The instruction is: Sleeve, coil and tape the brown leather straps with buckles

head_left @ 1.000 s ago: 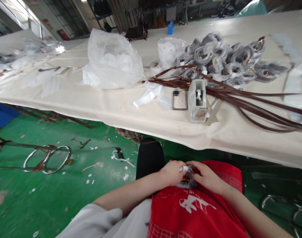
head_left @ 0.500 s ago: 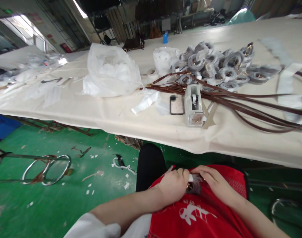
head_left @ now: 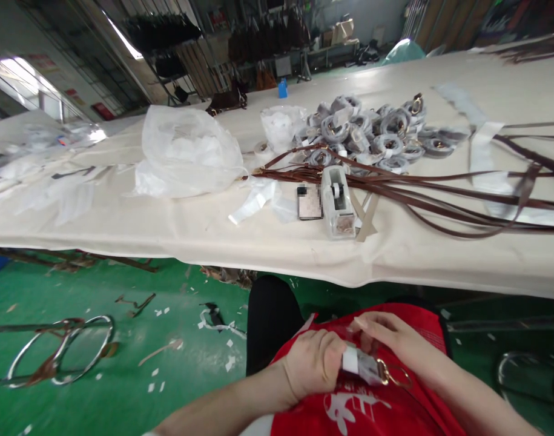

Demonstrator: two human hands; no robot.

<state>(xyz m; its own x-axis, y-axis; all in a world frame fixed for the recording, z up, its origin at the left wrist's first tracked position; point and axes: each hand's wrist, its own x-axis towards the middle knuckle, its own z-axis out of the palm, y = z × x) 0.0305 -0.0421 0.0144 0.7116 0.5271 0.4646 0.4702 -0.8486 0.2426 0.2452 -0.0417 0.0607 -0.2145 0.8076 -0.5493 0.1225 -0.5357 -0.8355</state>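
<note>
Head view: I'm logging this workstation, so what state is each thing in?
Wrapped bundle: held, gold clasp exposed.
Left hand: closed on that bundle.
Right hand: loosely curled, grip unclear.
Brown straps: unwrapped, laid out lengthwise.
Other bundles: wrapped, coiled, piled together.
Tape dispenser: upright.
Plastic bag: puffed out.
Green floor: littered with scraps.

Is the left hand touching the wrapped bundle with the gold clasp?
Touching. The head view shows the left hand curled onto one end of the wrapped bundle, its gold clasp sticking out at the other.
</note>
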